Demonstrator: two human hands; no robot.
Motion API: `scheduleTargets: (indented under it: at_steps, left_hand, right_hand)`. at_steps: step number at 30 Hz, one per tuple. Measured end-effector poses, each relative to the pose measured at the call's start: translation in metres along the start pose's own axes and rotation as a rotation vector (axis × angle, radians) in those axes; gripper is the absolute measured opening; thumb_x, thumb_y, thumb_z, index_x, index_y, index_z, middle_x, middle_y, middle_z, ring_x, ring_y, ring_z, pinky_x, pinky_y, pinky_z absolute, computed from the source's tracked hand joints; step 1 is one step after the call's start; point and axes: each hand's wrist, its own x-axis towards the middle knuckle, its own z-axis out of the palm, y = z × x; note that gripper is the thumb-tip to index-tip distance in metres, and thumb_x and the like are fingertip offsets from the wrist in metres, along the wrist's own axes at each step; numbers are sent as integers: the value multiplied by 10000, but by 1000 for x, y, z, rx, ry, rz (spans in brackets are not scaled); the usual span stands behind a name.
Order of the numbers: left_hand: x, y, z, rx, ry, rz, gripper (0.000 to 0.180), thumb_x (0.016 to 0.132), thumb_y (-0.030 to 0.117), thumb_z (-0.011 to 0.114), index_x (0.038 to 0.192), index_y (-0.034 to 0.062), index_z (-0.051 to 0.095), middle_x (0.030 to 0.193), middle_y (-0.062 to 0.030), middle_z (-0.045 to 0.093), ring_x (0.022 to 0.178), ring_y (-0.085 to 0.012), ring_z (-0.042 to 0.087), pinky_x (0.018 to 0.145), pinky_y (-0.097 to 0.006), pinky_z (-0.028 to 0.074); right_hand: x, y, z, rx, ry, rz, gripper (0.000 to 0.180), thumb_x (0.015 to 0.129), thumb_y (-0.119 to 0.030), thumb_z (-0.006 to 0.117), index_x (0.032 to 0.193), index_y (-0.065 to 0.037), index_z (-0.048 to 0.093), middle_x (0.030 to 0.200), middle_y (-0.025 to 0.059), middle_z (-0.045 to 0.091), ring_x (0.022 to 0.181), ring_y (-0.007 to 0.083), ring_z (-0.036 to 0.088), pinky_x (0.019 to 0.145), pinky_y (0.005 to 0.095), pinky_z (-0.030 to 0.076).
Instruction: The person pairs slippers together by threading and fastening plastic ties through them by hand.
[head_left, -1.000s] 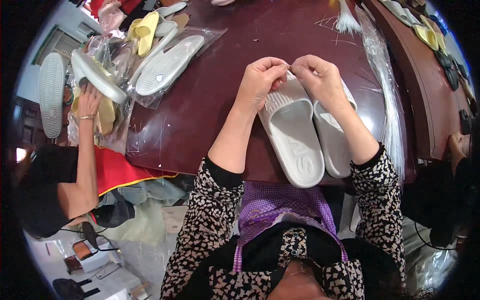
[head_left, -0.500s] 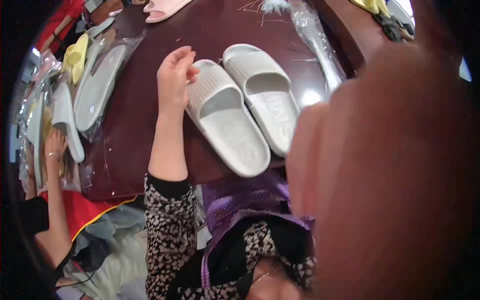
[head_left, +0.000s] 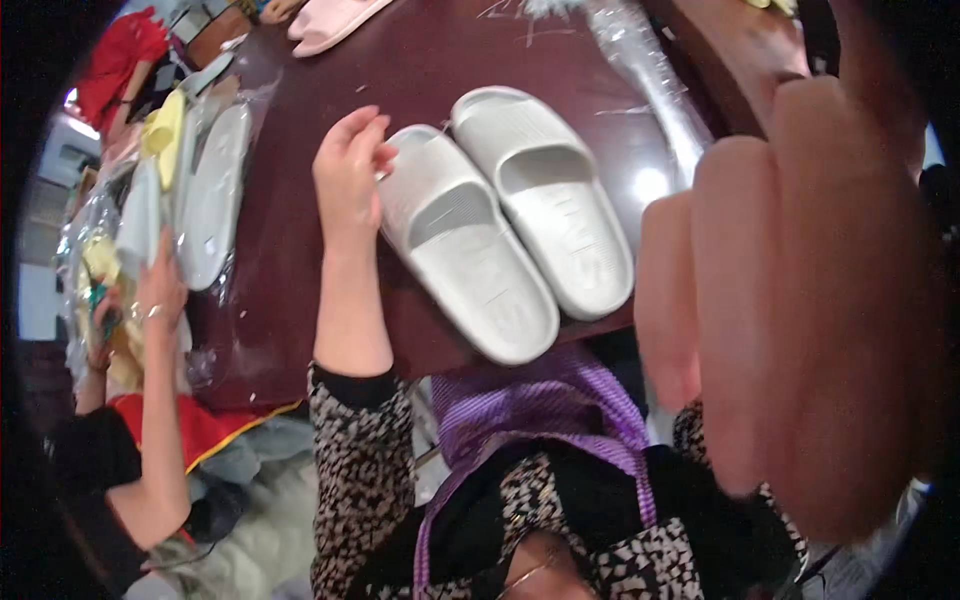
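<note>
Two pale grey slides (head_left: 505,225) are laid side by side on a dark table (head_left: 300,290). The left hand (head_left: 347,170) is curled at the toe of the left slide, fingertips touching it. The right hand (head_left: 800,300) is raised close to the camera, blurred, fingers extended, nothing held.

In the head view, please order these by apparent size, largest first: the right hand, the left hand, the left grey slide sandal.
1. right hand, blurred, very near the camera, so only apparently largest.
2. left grey slide sandal.
3. left hand, touching that sandal.
</note>
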Motion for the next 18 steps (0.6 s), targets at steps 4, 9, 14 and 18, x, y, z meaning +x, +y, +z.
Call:
scheduleTargets:
  at_steps: [4, 9, 14, 18]
  left_hand:
    - [-3, 2, 5, -25, 25, 60, 202, 838, 63, 604, 1027, -5, 582, 868, -48, 605, 609, -76, 553, 523, -201, 418]
    - [-18, 11, 0, -45, 122, 96, 176, 834, 48, 594, 1002, -3, 589, 850, -68, 623, 593, -100, 555, 521, -222, 440]
    - [-28, 11, -1, 0, 140, 84, 171, 829, 35, 584, 994, -9, 593, 832, -62, 626, 600, -95, 550, 531, -217, 441]
    - [-26, 22, -5, 23, 135, 80, 184, 819, 41, 596, 997, -8, 597, 814, -53, 618, 596, -97, 548, 525, -219, 439]
  right_hand:
    - [3, 12, 5, 165, -73, -62, 720, 829, -417, 653, 1316, 39, 385, 927, 156, 624, 738, 236, 647, 671, 388, 540]
    - [-55, 56, 2, -786, 18, 534, 446, 773, -228, 695, 1148, -22, 572, 889, 149, 629, 841, 274, 629, 746, 350, 510]
    - [-65, 83, 22, -1380, -125, 508, 272, 804, -192, 644, 1051, -77, 637, 811, 154, 603, 820, 341, 587, 739, 410, 482]
    - [-55, 105, 23, -1595, -174, 533, 227, 807, -194, 620, 999, -76, 642, 779, 134, 592, 804, 324, 580, 719, 413, 479]
